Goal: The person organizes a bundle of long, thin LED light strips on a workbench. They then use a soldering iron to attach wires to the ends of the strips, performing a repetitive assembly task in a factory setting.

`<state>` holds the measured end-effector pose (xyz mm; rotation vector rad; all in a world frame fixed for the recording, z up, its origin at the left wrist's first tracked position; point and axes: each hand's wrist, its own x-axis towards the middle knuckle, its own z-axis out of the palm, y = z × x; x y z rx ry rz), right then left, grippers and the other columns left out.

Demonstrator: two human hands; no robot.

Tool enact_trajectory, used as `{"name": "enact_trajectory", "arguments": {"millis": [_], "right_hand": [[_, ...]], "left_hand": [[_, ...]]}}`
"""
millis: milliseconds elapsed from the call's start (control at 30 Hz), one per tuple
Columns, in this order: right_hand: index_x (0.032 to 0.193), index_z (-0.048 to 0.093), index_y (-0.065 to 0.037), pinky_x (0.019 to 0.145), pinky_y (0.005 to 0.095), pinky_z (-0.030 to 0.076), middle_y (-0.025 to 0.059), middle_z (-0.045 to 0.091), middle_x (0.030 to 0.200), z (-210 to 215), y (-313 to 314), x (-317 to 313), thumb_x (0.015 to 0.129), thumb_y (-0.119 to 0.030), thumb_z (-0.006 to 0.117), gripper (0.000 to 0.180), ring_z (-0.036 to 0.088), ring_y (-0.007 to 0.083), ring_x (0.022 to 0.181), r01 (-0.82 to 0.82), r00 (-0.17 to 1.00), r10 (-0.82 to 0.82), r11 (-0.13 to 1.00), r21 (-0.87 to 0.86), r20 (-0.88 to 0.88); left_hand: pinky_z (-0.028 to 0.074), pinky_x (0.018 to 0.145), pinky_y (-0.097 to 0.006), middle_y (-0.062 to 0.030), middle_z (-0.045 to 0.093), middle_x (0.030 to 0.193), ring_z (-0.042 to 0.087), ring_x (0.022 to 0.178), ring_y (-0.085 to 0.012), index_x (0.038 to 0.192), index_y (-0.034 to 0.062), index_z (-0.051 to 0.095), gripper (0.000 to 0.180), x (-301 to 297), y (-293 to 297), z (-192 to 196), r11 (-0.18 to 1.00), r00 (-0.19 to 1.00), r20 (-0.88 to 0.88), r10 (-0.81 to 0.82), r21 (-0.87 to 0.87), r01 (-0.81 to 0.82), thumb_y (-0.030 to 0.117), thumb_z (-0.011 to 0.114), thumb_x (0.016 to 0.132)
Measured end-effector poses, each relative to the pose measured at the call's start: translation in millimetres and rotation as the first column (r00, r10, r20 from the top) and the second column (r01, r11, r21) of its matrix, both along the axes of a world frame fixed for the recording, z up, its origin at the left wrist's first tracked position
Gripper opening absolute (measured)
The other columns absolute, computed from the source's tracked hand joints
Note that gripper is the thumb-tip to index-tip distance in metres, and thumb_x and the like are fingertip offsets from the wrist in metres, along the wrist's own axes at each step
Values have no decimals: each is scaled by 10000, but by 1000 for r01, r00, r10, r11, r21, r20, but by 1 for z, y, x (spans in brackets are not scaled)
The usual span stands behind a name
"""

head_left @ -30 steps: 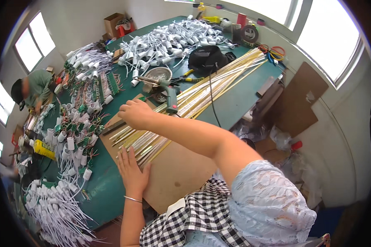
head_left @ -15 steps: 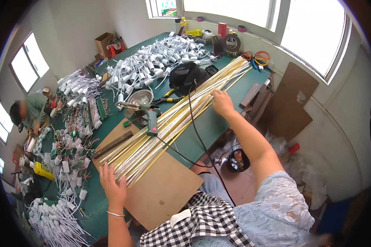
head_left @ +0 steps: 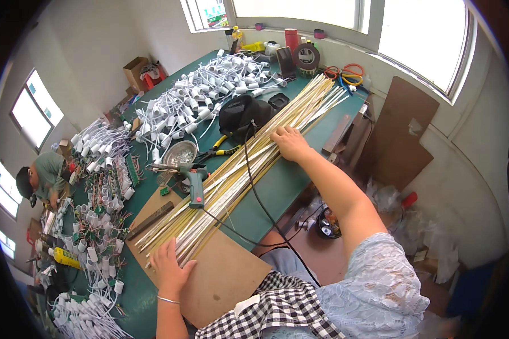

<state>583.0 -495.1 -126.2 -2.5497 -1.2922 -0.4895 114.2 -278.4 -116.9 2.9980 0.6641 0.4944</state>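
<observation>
Head view: bundle of thin strips lies slantwise across the green table, near ends over the brown board

Left hand at the near ends, fingers spread, no pinch visible

Right hand curled over the bundle's right edge farther up; can't tell if it pinches any strips or just rests

Main risk is a snag: black cable crosses over the strips near the right hand, so a strip dragged under it could catch and skew others

Green gun-shaped tool sits at the bundle's left side; a sideways shove could knock it, scorching something if hot (can't tell)

Near ends look uneven; light left-hand pressure could let them fan out
</observation>
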Motion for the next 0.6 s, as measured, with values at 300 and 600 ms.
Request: {"name": "enact_trajectory", "arguments": {"millis": [300, 600], "right_hand": [[973, 634, -60, 895, 436, 461, 160, 623, 1040, -8, -31, 28, 751, 56, 514, 278, 578, 385, 1031, -261, 912, 303, 948, 181, -276], [1009, 689, -106, 972, 439, 428, 107, 660, 1035, 2, -34, 5, 772, -40, 547, 284, 568, 315, 1108, -169, 983, 177, 978, 126, -56]], "left_hand": [[275, 1062, -553, -96, 543, 1167, 459, 1176, -322, 1325, 113, 544, 679, 0, -14, 24, 993, 992, -128, 0, 116, 15, 316, 803, 731], [168, 1149, -586, -140, 367, 1501, 261, 1417, -397, 1422, 145, 466, 711, 6, -45, 9, 997, 995, -86, 55, 58, -50, 292, 755, 790]]}}
